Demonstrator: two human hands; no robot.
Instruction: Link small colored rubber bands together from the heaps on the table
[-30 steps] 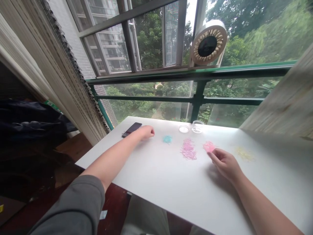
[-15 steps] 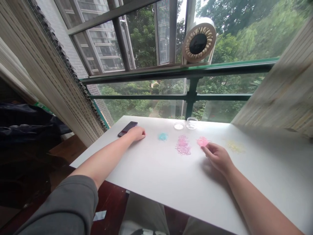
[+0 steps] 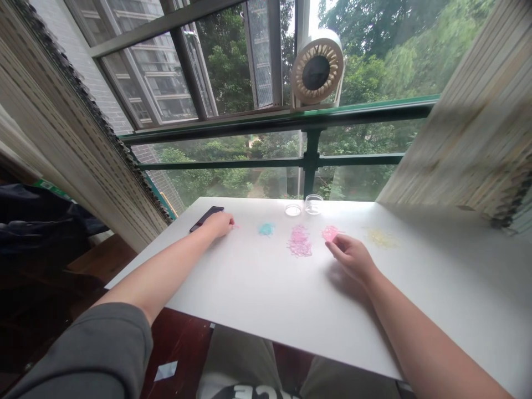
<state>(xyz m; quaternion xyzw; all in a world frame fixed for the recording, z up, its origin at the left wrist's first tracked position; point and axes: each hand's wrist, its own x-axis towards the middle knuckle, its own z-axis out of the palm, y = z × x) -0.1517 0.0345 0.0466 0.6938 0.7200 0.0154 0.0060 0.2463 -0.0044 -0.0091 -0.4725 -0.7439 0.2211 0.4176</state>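
My left hand [image 3: 220, 224] rests on the white table [image 3: 249, 288] beside a dark phone [image 3: 206, 218], partly covering it. Its fingers are pinched together, and a tiny pink piece [image 3: 236, 226] shows at the fingertips; whether they grip it I cannot tell. At the near edge of a small pile of pink strands [image 3: 331, 232] is my right hand [image 3: 351, 256], thumb and fingers closed together. What they hold, if anything, is hidden. Between the hands lie a turquoise pile [image 3: 266, 229] and a larger purple-pink pile [image 3: 300, 241] of similar thin pieces.
A pale yellow pile [image 3: 381, 238] is spread right of my right hand. Two clear round dishes [image 3: 313, 205] [image 3: 293, 210] stand at the table's far side. Behind are a green railing [image 3: 266, 126], a window and a round fan [image 3: 318, 71]. Curtains hang at both sides.
The whole view has shifted, so everything appears further left. Both hands stay in nearly the same places on the table, the left by the phone, the right by the pink pile.
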